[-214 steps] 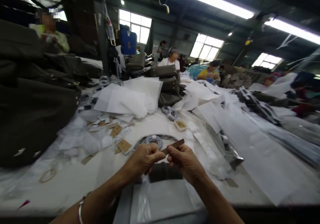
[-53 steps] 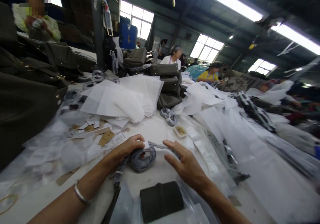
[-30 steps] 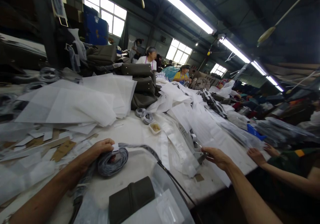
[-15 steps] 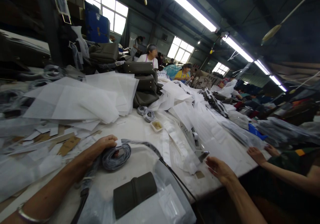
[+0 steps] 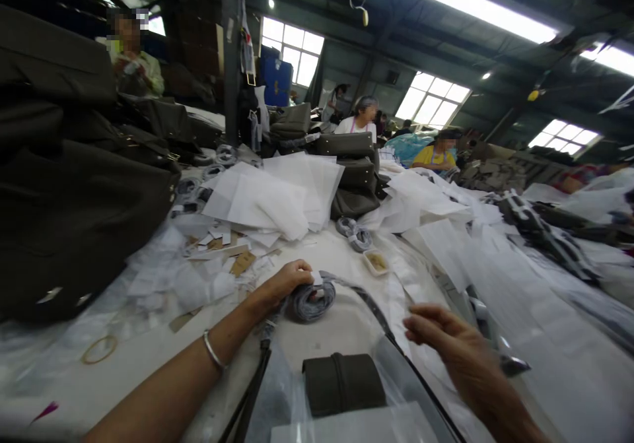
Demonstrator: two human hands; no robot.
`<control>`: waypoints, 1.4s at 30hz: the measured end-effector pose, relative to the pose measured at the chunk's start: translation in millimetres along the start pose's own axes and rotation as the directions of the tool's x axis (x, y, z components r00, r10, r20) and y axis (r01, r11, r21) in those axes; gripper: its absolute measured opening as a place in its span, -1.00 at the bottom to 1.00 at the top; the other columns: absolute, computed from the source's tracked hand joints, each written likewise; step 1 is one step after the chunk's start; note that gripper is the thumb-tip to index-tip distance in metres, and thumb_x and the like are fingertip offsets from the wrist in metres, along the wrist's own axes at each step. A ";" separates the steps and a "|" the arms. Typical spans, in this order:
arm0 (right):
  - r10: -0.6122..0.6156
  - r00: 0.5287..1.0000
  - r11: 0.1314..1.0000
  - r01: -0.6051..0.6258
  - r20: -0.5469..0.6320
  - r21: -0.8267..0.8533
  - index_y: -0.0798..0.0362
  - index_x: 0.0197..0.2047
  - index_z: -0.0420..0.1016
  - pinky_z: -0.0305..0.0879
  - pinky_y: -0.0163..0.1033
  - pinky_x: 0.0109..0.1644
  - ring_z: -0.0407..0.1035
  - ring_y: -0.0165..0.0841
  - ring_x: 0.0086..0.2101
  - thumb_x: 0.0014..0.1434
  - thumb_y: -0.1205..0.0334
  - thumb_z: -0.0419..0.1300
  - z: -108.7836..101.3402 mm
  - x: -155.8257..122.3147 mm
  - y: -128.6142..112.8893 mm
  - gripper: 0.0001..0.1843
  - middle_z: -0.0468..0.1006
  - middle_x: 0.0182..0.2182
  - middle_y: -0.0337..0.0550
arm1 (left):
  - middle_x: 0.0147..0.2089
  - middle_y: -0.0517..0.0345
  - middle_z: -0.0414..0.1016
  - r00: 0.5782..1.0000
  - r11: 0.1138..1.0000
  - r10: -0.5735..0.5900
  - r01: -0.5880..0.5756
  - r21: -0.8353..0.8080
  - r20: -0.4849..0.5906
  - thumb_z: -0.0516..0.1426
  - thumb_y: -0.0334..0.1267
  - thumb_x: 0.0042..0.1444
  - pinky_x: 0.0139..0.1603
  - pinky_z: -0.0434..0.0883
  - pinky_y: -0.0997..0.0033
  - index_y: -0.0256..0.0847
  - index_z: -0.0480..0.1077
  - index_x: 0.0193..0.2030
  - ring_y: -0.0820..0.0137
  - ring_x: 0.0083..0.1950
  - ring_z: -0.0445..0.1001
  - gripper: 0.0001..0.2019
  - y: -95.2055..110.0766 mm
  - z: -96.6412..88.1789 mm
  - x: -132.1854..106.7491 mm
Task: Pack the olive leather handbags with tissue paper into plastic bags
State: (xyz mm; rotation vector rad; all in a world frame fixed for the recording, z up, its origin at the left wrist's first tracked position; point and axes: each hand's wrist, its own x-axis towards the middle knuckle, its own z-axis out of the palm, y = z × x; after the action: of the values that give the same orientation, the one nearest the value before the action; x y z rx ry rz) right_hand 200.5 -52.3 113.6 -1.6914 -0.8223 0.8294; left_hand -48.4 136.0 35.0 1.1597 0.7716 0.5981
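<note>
My left hand (image 5: pixel 290 279) is closed on a coiled grey strap (image 5: pixel 313 300) that lies on the white table (image 5: pixel 148 357). A small white tag shows at my fingertips. My right hand (image 5: pixel 448 339) hovers above the table to the right, fingers loosely curled and blurred by motion, with nothing visible in it. A dark olive wallet-like piece (image 5: pixel 343 382) lies in a clear plastic bag (image 5: pixel 366 423) between my arms. A dark strap (image 5: pixel 247 397) runs down from the coil toward me.
Dark bags (image 5: pixel 64 212) pile high on the left. Stacked white sheets (image 5: pixel 277 195), cardboard tags (image 5: pixel 242 263), a small tray (image 5: pixel 376 261) and more strap coils (image 5: pixel 354 234) lie ahead. White sheets and plastic (image 5: pixel 520 298) cover the right side. Other people work at the far end.
My view has swung back left. My right hand has come back from the table's right edge toward the middle. The left hand has kept its hold on the coiled strap.
</note>
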 end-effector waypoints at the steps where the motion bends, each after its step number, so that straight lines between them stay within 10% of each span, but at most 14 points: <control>1: -0.035 0.994 0.999 0.033 0.108 0.027 0.06 -0.28 0.55 0.44 -0.23 -0.27 0.52 -0.29 -0.43 -0.16 0.00 0.48 29.5 -0.7 -11.4 -0.57 0.62 -0.46 -0.18 | -0.53 0.15 0.49 1.000 1.000 0.012 -0.011 0.010 -0.012 0.13 -0.28 -0.21 -0.53 0.26 0.50 -0.22 0.28 -0.31 0.37 -0.54 0.44 -0.76 -0.6 -0.1 -0.5; 7: -0.126 0.923 0.988 0.086 0.363 0.125 0.01 -0.23 0.30 0.31 -0.26 -0.32 0.48 -0.33 -0.49 -0.07 0.11 0.44 136.4 12.2 -30.8 -0.56 0.58 -0.59 -0.31 | -0.56 0.31 0.34 0.994 0.993 0.099 -0.095 0.069 -0.056 0.16 -0.35 -0.23 -0.56 0.07 0.55 -0.23 0.31 -0.34 0.51 -0.56 0.26 -0.78 -6.7 -5.8 4.1; 20: -0.038 0.965 0.963 0.105 0.260 -0.249 -0.05 -0.47 0.20 0.17 -0.30 -0.60 0.40 -0.31 -0.67 0.01 -0.09 0.34 149.4 44.3 13.7 -0.57 0.53 -0.67 -0.28 | -0.54 0.32 0.28 0.990 0.990 0.131 -0.127 0.065 -0.060 0.17 -0.33 -0.21 -0.53 0.06 0.52 -0.22 0.31 -0.35 0.50 -0.52 0.22 -0.79 -11.3 -5.7 6.6; 23: -0.325 0.920 0.696 0.391 0.221 -0.603 -0.04 -0.47 0.31 0.20 -0.25 -0.52 0.39 -0.29 -0.62 0.10 -0.10 0.31 137.8 43.0 7.9 -0.63 0.48 -0.66 -0.28 | -0.51 0.29 0.31 0.992 0.991 0.115 -0.111 0.069 -0.045 0.15 -0.30 -0.19 -0.51 0.12 0.51 -0.23 0.32 -0.35 0.48 -0.50 0.25 -0.81 -5.0 -5.4 0.7; 26: -0.605 0.686 0.274 0.657 0.405 -0.703 -0.02 -0.20 0.50 0.33 -0.07 -0.16 0.50 -0.13 -0.27 0.19 0.04 0.29 130.1 43.2 -1.1 -0.80 0.63 -0.30 -0.09 | -0.48 0.24 0.37 0.995 0.993 0.097 -0.096 0.075 -0.005 0.15 -0.23 -0.15 -0.46 0.22 0.50 -0.23 0.32 -0.33 0.44 -0.46 0.32 -0.80 -3.4 -5.6 -1.0; 29: -0.587 0.514 0.005 0.775 0.625 -0.632 0.01 0.13 0.44 0.18 0.09 0.16 0.36 -0.02 0.08 0.24 0.28 0.22 137.3 47.6 -6.0 -0.63 0.54 0.08 0.02 | -0.48 0.23 0.37 0.996 0.990 0.087 -0.087 0.110 0.004 0.13 -0.19 -0.12 -0.43 0.26 0.46 -0.22 0.31 -0.35 0.42 -0.46 0.34 -0.80 -7.9 -7.0 3.8; 37: -0.246 0.733 0.080 0.667 0.634 -0.740 0.20 0.02 0.50 0.04 0.23 0.29 0.43 -0.02 0.03 0.20 0.46 0.11 179.6 55.5 -1.0 -0.67 0.60 -0.07 0.21 | -0.20 0.06 0.45 0.940 0.905 0.270 -0.172 0.390 -0.210 0.23 -0.07 -0.12 -0.11 0.33 0.32 -0.22 0.38 -0.25 0.23 -0.16 0.42 -0.68 -5.0 -20.1 11.6; 42: -0.310 0.747 0.199 0.655 0.587 -0.729 0.12 0.22 0.35 0.18 -0.06 0.29 0.37 -0.20 0.13 0.15 0.17 0.30 134.4 45.6 -23.8 -0.42 0.52 0.13 0.01 | -0.10 -0.06 0.44 0.896 0.858 0.358 -0.205 0.470 -0.264 0.20 0.06 -0.12 0.02 0.34 0.16 -0.21 0.38 -0.19 0.06 -0.02 0.41 -0.56 2.3 -26.6 15.7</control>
State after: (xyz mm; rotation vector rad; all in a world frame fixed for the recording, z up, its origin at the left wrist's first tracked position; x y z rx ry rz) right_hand 108.6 57.6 100.0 -1.9738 -2.2800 0.0639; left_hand -60.0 163.9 28.4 1.6258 1.0764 0.9284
